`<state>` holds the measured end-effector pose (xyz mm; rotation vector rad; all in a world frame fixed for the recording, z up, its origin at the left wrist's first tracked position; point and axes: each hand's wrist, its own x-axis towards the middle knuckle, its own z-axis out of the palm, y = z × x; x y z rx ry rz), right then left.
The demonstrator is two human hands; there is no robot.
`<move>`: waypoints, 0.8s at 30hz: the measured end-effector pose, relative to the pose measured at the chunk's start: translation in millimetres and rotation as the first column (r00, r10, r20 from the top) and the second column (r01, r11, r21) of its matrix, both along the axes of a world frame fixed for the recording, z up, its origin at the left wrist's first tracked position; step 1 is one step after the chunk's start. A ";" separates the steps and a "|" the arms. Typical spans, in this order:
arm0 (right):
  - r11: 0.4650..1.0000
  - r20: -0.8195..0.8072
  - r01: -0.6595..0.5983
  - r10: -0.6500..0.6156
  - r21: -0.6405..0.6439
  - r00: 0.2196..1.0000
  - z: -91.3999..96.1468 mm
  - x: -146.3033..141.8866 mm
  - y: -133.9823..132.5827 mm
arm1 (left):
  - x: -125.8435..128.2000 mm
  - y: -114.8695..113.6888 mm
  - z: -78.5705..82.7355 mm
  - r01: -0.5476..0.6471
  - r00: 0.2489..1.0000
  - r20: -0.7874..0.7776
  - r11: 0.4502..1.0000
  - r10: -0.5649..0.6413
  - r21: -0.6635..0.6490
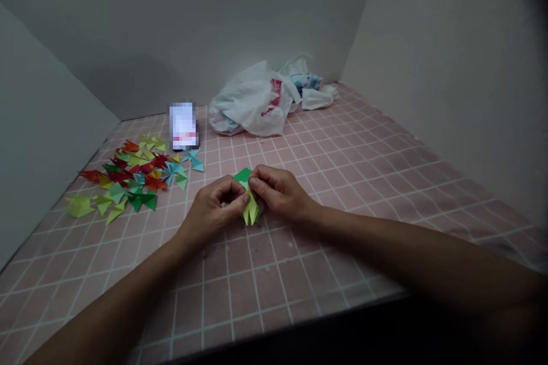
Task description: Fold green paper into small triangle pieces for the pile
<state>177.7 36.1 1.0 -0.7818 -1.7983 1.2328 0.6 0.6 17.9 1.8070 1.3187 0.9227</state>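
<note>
Both my hands meet at the middle of the pink tiled table (325, 142). My left hand (214, 208) and my right hand (278, 191) pinch a small folded paper piece (249, 208), green at its top and yellow-green at its lower points. The fingers of both hands are curled tight on it, thumbs pressing the fold. The piece sits low, at or just above the table surface. To the left lies a pile of folded paper pieces (132, 177) in red, green, yellow and light blue.
A white plastic bag (252, 105) lies at the back, with a smaller wrapped packet (314, 91) beside it. A blurred upright card or phone (183, 125) stands near the pile. Grey walls close in left, back and right. The table's front edge runs below my forearms.
</note>
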 end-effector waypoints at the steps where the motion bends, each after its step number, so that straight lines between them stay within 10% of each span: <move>1: 1.000 -0.016 0.005 -0.005 -0.016 1.000 0.0 0.1 0.2 | 0.0 0.0 -0.1 -0.031 0.999 0.017 1.000 0.031 0.000; 14: 0.886 -0.175 -0.190 0.125 -0.424 0.977 -5.3 -7.3 -2.4 | -0.4 -1.2 -10.5 -0.276 0.958 0.120 0.950 0.260 0.145; 24: 0.954 -0.190 -0.014 -0.045 -0.299 0.981 -4.6 -6.2 -0.5 | -1.6 -2.3 -9.9 -0.315 0.948 0.079 0.946 0.309 0.078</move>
